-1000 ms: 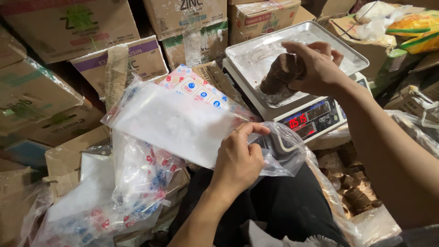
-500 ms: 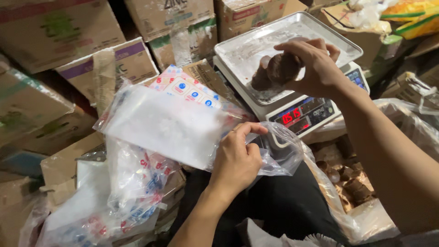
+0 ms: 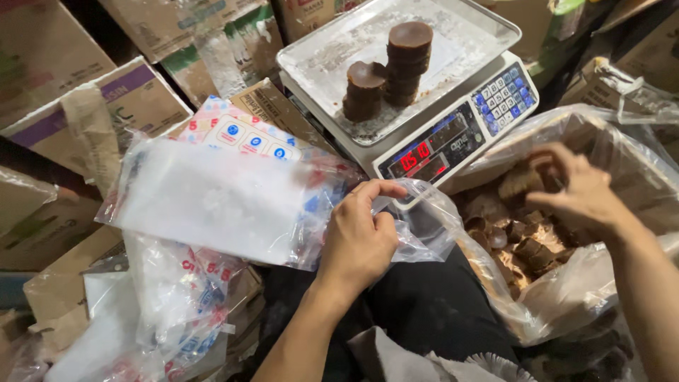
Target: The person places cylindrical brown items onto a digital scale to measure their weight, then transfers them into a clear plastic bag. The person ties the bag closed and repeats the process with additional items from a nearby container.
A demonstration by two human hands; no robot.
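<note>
Among cardboard boxes, left hand gripping clear bag, right hand outstretched.

Two stacks of brown discs on one scale tray; one scale; two hands; many loose discs in one big bag.

A clear plastic bag, crumpled and empty, is pinched at its mouth just below the scale. Right of the scale, brown round sugar discs lie heaped inside a large clear sack.
</note>
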